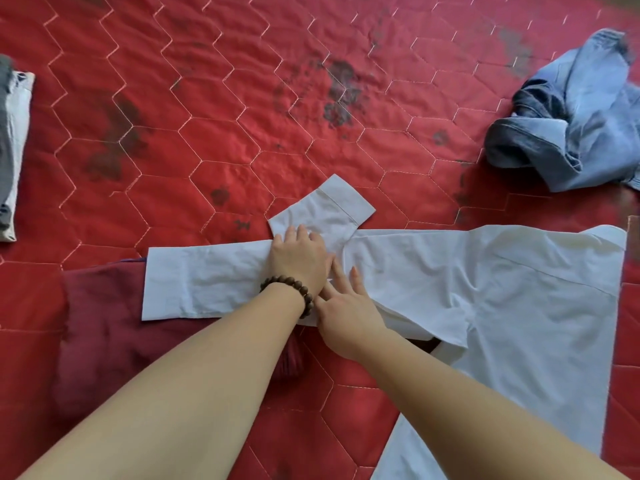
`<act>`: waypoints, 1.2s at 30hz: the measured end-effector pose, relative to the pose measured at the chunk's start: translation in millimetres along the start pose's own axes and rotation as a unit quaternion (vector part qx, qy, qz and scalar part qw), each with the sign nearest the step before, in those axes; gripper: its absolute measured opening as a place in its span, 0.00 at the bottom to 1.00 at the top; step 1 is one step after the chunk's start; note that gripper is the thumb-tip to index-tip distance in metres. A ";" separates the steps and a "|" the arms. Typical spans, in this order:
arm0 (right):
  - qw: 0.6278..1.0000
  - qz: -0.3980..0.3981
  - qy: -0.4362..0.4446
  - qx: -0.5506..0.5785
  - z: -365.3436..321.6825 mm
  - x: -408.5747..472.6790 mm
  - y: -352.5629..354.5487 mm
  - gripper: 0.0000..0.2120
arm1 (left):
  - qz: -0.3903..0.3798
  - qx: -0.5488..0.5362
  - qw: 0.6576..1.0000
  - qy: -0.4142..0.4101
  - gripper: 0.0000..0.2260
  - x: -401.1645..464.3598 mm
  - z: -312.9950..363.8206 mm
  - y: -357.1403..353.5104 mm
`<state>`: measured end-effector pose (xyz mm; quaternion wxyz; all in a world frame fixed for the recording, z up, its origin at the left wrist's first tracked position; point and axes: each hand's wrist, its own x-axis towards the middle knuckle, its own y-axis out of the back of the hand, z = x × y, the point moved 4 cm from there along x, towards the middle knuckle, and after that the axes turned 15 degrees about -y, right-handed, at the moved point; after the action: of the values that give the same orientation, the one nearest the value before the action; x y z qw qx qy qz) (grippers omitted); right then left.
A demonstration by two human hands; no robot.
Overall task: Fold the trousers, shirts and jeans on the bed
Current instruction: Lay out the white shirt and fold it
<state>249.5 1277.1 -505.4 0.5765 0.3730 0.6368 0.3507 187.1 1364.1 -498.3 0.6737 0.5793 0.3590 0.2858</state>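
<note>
A white shirt [502,289] lies spread flat across the middle and lower right of the frame, its body reaching toward the lower right edge. One long sleeve [194,282] stretches out to the left, and the other sleeve [329,209] angles up toward the centre with its cuff uppermost. The left hand [298,261], with a dark beaded bracelet [291,289] at the wrist, presses flat on the shirt where the sleeves meet the body, fingers straight and together. The right hand [346,306] lies just beside it, touching it, fingers straight and slightly spread on the cloth; neither hand grips anything. Under the left sleeve lies a dark red garment [104,323], in the lower left. All of it rests on a red quilted bedcover [207,116] with hexagon stitching. A crumpled pair of blue jeans [581,116] sits at the upper right, well apart from the shirt. A folded pile [14,133] in grey and white shows at the left edge.
</note>
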 end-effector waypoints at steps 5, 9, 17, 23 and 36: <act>1.000 -0.023 -0.018 -0.012 -2.6 -2.1 -1.7 0.30 | 0.059 -0.050 0.995 0.057 0.11 -3.9 -2.9 14.9; 0.999 -0.021 -0.037 -0.010 -1.2 -1.3 -1.3 0.35 | 0.291 -0.324 0.872 0.225 0.07 -40.8 -37.8 35.3; 0.999 0.029 -0.040 0.019 -4.8 -13.4 -9.8 0.33 | 0.311 -0.662 0.468 0.496 0.13 -139.1 -71.5 -18.6; 0.998 0.065 -0.022 0.005 -9.9 -16.3 -12.9 0.32 | 0.218 -0.469 0.713 0.474 0.39 -132.3 -82.0 -0.3; 0.994 0.072 -0.062 0.050 5.1 -28.8 -19.6 0.24 | 0.330 -0.400 0.691 0.503 0.20 -161.4 -117.7 1.9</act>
<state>254.7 1242.6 -509.5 0.5693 0.4670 0.5880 0.3348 -2.1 1302.8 -480.2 0.4227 0.1054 0.2813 0.8551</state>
